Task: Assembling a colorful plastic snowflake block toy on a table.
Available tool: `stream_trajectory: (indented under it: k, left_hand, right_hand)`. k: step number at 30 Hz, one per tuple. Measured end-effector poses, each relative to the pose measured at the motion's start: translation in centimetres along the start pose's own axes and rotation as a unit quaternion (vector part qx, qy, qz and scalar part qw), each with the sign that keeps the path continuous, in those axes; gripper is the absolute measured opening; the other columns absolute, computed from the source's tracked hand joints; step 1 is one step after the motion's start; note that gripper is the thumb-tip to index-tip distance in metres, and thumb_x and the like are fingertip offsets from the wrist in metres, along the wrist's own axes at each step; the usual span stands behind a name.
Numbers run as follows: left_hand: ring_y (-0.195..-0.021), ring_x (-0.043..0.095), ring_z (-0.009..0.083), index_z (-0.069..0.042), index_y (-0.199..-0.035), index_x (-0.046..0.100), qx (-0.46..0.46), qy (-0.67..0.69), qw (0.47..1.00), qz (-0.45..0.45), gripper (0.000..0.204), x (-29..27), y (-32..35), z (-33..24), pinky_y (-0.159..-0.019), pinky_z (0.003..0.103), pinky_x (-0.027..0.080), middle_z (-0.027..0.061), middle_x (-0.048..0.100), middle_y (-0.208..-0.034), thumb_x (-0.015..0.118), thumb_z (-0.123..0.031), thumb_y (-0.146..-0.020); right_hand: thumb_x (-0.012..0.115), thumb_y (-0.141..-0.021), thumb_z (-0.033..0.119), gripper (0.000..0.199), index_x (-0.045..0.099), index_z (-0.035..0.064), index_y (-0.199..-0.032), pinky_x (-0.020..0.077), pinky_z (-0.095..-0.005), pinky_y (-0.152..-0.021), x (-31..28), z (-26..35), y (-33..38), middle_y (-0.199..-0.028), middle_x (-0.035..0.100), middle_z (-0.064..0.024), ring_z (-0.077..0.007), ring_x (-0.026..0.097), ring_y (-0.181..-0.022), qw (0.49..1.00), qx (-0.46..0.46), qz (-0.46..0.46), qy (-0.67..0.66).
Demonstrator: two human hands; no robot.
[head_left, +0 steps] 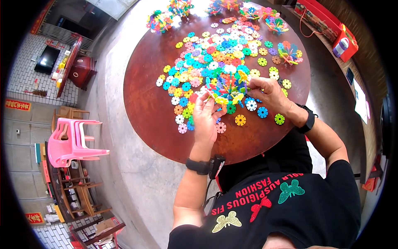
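Note:
A multicoloured ball-like cluster of interlocked plastic snowflake discs (pixel 229 86) is held just above the round table's near part. My left hand (pixel 206 118) grips it from the lower left, thumb and fingers on its edge, near yellow discs. At its right edge, my right hand (pixel 268 92) is closed in a pinch; whether a separate disc is between those fingertips cannot be told. Loose notched discs lie around and under both hands, among them a white disc (pixel 251 105), a blue disc (pixel 262 112), an orange disc (pixel 240 120) and a pink disc (pixel 221 127).
The brown round table (pixel 145 108) carries a wide spread of loose discs. Several finished clusters (pixel 160 20) stand along its far edge, another cluster (pixel 289 53) at the right. Stacked pink plastic chairs (pixel 68 143) stand left; a red box (pixel 346 43) sits on the right-hand counter.

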State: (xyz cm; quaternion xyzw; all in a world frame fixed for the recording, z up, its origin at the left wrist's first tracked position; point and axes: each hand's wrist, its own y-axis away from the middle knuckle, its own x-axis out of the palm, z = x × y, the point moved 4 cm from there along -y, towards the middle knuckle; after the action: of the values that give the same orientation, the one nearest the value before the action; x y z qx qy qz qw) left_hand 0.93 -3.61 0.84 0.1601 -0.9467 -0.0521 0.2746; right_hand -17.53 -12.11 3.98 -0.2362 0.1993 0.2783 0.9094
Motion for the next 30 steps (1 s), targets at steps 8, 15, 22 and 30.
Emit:
stream_trajectory:
  k: [8, 15, 22, 30]
  left_hand:
    - [-0.082, 0.062, 0.0176, -0.007, -0.114, 0.05, 0.009, -0.025, 1.0, -0.002, 0.024, -0.5, 0.0, 0.3, -0.064, 0.034, 0.054, 0.0069, 0.06, -0.101, 0.053, -0.015, -0.092]
    - [-0.079, 0.061, 0.0174, -0.007, -0.114, 0.053, 0.015, 0.018, 1.0, -0.005, 0.025, -0.5, 0.1, 0.4, -0.063, 0.032, 0.054, 0.0065, 0.061, -0.097, 0.055, -0.019, -0.092]
    - [-0.075, 0.061, 0.016, -0.006, -0.111, 0.056, 0.022, 0.013, 1.0, 0.0, 0.023, -0.4, 0.1, 0.5, -0.06, 0.03, 0.053, 0.0065, 0.062, -0.094, 0.056, -0.018, -0.091]
    - [-0.073, 0.061, 0.0149, -0.004, -0.107, 0.058, 0.032, 0.009, 0.999, 0.028, 0.02, 0.0, 0.3, 0.6, -0.063, 0.03, 0.054, 0.0054, 0.063, -0.087, 0.055, -0.016, -0.092]
  right_hand:
    - [0.06, -0.079, 0.002, 0.008, 0.056, -0.0017, -0.085, 0.0451, -0.0292, -0.06, -0.2, -1.0, -0.2, -0.071, 0.057, -0.0082, -0.0129, 0.056, -0.066, 0.998, 0.049, -0.009, -0.035]
    - [0.06, -0.079, 0.006, 0.013, 0.059, -0.0018, -0.09, 0.0483, -0.0318, -0.064, -0.6, -1.8, -0.2, -0.075, 0.062, -0.0136, -0.0207, 0.063, -0.07, 0.997, 0.073, -0.006, 0.006]
    - [0.058, -0.08, 0.008, 0.016, 0.06, -0.0021, -0.092, 0.0491, -0.0336, -0.065, -1.0, -2.0, -0.3, -0.077, 0.063, -0.0157, -0.0246, 0.064, -0.072, 0.997, 0.075, -0.006, 0.011]
    - [0.057, -0.079, 0.009, 0.014, 0.057, -0.001, -0.089, 0.0458, -0.0391, -0.062, -1.1, -2.4, -0.4, -0.074, 0.058, -0.0201, -0.0357, 0.059, -0.071, 0.997, 0.04, 0.0, 0.069]
